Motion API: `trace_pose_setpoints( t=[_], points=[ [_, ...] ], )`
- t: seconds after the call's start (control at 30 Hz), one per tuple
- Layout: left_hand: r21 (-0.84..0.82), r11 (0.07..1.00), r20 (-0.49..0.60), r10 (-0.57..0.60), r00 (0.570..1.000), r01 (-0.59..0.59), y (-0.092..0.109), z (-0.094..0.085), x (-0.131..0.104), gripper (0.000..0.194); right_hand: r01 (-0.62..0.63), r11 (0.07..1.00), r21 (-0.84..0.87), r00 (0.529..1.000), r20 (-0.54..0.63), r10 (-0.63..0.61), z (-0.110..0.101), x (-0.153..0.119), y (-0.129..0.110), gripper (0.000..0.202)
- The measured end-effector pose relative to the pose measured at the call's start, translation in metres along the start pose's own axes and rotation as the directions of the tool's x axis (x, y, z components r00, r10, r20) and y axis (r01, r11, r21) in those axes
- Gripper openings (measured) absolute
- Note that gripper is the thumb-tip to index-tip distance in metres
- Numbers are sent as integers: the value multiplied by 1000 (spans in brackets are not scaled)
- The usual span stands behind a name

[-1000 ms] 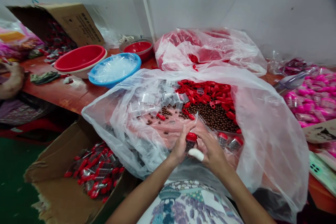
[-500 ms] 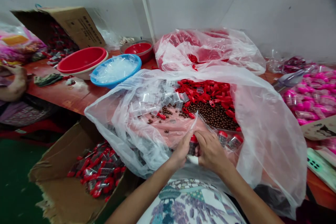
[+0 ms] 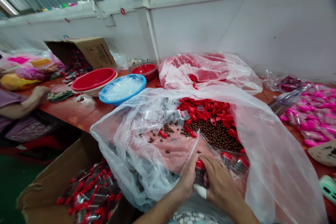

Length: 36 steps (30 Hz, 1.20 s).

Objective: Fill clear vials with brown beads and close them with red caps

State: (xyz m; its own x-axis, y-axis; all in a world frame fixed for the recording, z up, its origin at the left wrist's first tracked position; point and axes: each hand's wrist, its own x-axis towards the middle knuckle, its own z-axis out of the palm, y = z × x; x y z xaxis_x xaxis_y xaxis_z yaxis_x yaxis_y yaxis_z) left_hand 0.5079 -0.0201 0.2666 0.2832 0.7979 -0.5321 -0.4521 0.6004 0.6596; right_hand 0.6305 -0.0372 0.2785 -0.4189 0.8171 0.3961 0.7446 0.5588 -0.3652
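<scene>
both hands meet at near centre over the clear plastic sheet (image 3: pixel 267 154). left hand (image 3: pixel 187 178) fingers curled round a small red-capped vial (image 3: pixel 200 175), bracing it upright; right hand (image 3: pixel 222 183) closed over it from the right, white wrap on one finger. 2 more capped vials (image 3: pixel 233 162) lie just right. near left, cardboard box (image 3: pixel 39 196) holds finished vials. mid: brown beads (image 3: pixel 217 134), red caps (image 3: pixel 210 106), empty clear tubes (image 3: pixel 154 117) heaped w/in reach. far left: blue basin (image 3: pixel 123 89) w/ clear pieces, red basin (image 3: pixel 93 78). co-worker's arm (image 3: pixel 21 103) far left.

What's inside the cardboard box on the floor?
The cardboard box holds a heap of clear tubes with red caps. Whatever lies beneath the heap is covered.
</scene>
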Motion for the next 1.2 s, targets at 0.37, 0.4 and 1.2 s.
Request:
trace_pose_setpoints(
  t=[0.37, 0.4, 1.2],
  points=[
    [745, 415, 396, 357, 846, -523, 63, -18, 24, 39, -97, 974, -206, 995, 8, 101, -9, -20, 42, 53],
    [799, 253, 410, 434, 802, -545, 78, -24, 35, 35, -145, 956, -253, 986, 45, 162, -16, -25, 52, 52],
    [947, 91, 247, 408, 879, -308, 136, -98, 61, 27, -237, 950, -203, 892, 342, 296, 41, 129, 38, 43]
  ],
)
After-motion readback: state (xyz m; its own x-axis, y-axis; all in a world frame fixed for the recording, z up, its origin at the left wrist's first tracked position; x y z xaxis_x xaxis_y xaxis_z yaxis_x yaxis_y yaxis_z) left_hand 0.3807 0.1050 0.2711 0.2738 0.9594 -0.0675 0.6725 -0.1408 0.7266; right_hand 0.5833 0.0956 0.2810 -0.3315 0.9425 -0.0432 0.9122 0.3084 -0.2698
